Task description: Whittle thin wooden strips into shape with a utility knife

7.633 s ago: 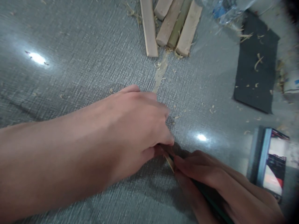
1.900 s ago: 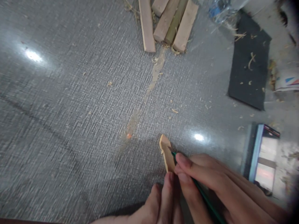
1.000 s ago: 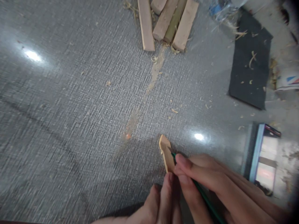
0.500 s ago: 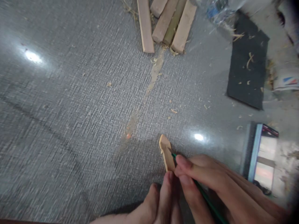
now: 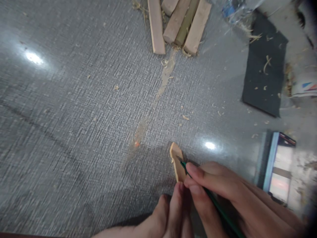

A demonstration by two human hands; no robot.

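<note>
A small pale wooden piece (image 5: pixel 177 158) with a pointed far end lies at the lower middle of the view. My left hand (image 5: pixel 165 211) is closed on its near end, the fingertips pinching the wood. In my right hand (image 5: pixel 215 188) is a green pencil (image 5: pixel 223 215), gripped near its tip between thumb and fingers. The pencil's dark point touches or nearly touches the upper face of the wood. My fingers hide the near part of the wooden piece.
Several wooden strips (image 5: pixel 156 29) lie at the top middle among shavings. A dark rectangular sheet (image 5: pixel 264 66) with curls of wood on it is at the right. Below it stands a blue-edged box (image 5: pixel 279 165). Crumpled clear plastic (image 5: pixel 234 11) lies at the top right.
The view has shifted very slightly. Both hands keep their grips, and the pencil tip has moved a little to the left on the wood.
</note>
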